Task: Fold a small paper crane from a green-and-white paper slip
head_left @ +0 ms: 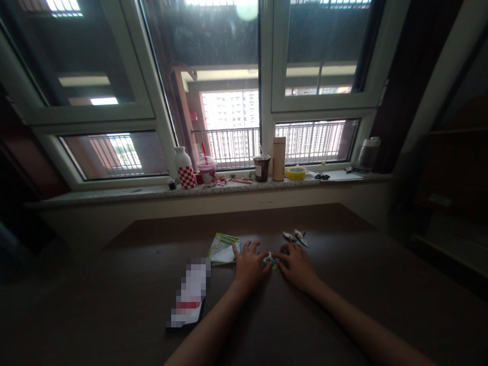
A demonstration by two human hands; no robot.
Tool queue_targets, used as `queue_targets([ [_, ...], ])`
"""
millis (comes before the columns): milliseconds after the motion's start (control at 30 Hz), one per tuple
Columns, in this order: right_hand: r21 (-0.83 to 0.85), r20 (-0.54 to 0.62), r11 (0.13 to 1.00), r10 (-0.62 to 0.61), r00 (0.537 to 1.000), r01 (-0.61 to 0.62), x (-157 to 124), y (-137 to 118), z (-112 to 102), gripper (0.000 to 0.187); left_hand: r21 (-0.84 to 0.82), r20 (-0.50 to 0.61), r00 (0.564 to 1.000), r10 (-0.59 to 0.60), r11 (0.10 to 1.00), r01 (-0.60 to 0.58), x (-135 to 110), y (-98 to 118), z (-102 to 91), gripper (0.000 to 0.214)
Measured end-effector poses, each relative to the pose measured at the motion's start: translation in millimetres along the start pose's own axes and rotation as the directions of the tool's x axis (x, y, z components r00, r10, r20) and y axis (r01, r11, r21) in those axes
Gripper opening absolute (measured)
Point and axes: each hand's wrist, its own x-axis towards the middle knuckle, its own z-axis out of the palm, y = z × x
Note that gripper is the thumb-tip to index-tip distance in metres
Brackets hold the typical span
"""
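A small white, blue and green folded paper piece [270, 259] lies low over the table between my two hands. My left hand [249, 264] has its thumb side on the left end of the piece, and its other fingers are bent above the table. From the other side, my right hand [296, 264] pinches the right end. Just beyond the right hand rest several folded paper pieces [295, 237] with pointed tips. A green printed packet [224, 248] with a white sheet on it lies beside my left hand's fingers.
A blurred-out phone-like object [190, 295] lies on the brown table [324, 320] left of my left forearm. Along the windowsill [232, 189] stand a checked bottle [185, 168], a pink drink cup [207, 172], a dark cup [261, 168], yellow tape [296, 174] and scissors [322, 177].
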Motion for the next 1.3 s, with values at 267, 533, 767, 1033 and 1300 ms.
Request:
queue_targets([
  [267, -0.028, -0.002, 1.0, 0.012, 1.0, -0.012, -1.7, -3.8, -2.7, 0.029, 0.004, -0.036, 0.997, 0.07, 0.998, -0.069, -4.5, -2.2, -10.5, 0.018],
  [533, -0.039, 0.011, 0.999, 0.032, 0.999, -0.031, -1.8, -5.0, -4.2, 0.029, -0.013, -0.037, 0.997, 0.073, 0.997, -0.074, -5.7, -1.1, -14.5, 0.018],
  [767, -0.033, -0.004, 0.999, 0.018, 1.0, -0.018, -2.6, -4.1, -4.9, 0.027, -0.004, -0.024, 0.998, 0.065, 0.998, -0.065, -5.7, 0.1, -14.8, 0.021],
  [1033, -0.033, -0.021, 0.999, 0.001, 1.0, -0.002, -2.9, -2.9, -3.7, 0.028, 0.011, -0.039, 0.999, 0.035, 0.999, -0.034, -8.9, -0.4, -14.1, 0.023],
  [1300, -0.008, -0.019, 1.0, -0.01, 1.0, 0.01, -1.1, 0.0, -1.2, 0.029, -0.002, -0.043, 0.999, -0.011, 1.0, 0.011, -6.4, -1.9, -3.9, 0.028],
])
